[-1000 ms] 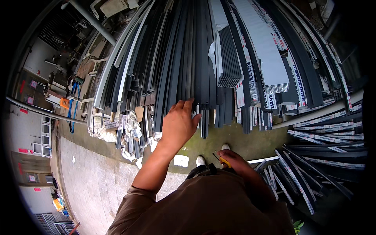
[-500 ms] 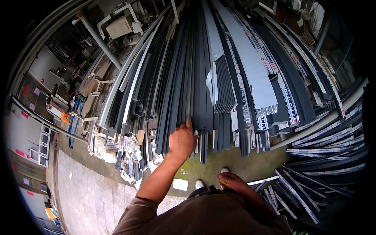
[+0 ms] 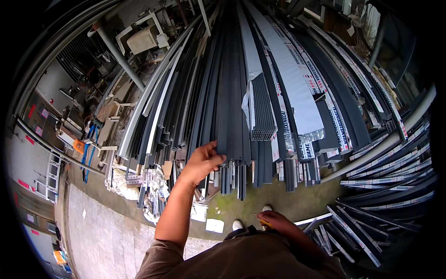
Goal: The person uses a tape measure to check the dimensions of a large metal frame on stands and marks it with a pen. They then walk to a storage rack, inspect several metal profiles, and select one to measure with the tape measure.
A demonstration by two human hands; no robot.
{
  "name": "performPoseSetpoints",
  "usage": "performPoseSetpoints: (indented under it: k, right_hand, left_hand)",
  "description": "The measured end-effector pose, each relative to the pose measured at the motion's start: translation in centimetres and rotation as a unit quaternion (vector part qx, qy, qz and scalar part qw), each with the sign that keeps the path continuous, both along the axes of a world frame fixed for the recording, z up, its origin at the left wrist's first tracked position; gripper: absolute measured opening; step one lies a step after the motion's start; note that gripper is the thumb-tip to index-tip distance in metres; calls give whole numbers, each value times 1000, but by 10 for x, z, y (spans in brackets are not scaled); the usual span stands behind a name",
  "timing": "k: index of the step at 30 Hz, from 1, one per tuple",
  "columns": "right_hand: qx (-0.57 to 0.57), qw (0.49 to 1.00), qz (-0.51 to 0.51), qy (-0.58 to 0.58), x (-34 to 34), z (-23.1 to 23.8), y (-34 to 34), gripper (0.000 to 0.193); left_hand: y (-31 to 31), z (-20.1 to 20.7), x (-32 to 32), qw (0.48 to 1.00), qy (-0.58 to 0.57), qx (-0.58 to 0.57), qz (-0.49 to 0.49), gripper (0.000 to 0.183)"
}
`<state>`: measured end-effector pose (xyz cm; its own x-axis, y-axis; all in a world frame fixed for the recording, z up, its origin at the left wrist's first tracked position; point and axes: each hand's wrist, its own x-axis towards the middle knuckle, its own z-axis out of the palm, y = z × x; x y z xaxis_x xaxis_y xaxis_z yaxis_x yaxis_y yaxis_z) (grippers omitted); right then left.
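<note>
My left hand (image 3: pixel 200 163) is closed on the near end of a long dark grey metal profile (image 3: pixel 225 125), its thumb against the end and the fingers along the left side. This profile lies among many similar dark lengths (image 3: pixel 204 100) that run away from me. Low by my waist, my right hand (image 3: pixel 278 219) is closed around a small yellow object (image 3: pixel 266 223); most of it is hidden, so its kind cannot be told. To the right of the held profile rests a bundle of ribbed profiles (image 3: pixel 263 111) with torn white wrapping.
A wide white-wrapped bundle (image 3: pixel 297 88) lies farther right. More film-striped lengths (image 3: pixel 390 174) are stacked low at the right, beyond a pale rail (image 3: pixel 360 158). Crumpled white wrapping (image 3: pixel 123 183) hangs at the left. My shoes (image 3: pixel 238 224) stand on the greenish floor (image 3: pixel 232 207).
My left hand has shifted left and a little back, from an outstretched forefinger on the profiles to a grip on one profile's end. The right hand stays low with the yellow object.
</note>
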<state>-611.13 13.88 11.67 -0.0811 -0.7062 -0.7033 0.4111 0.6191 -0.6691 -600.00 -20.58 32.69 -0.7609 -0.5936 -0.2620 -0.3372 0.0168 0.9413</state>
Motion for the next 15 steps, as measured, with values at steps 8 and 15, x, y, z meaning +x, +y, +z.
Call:
performPoseSetpoints:
  k: [8, 15]
  right_hand:
    - [-35, 999, 1, 9, 1, -8, 0, 38]
    - [5, 998, -52, -19, 9, 5, 1, 36]
  left_hand:
    - [65, -51, 36, 897, 205, 367, -135, 50]
    - [132, -149, 89, 856, 132, 475, -158, 60]
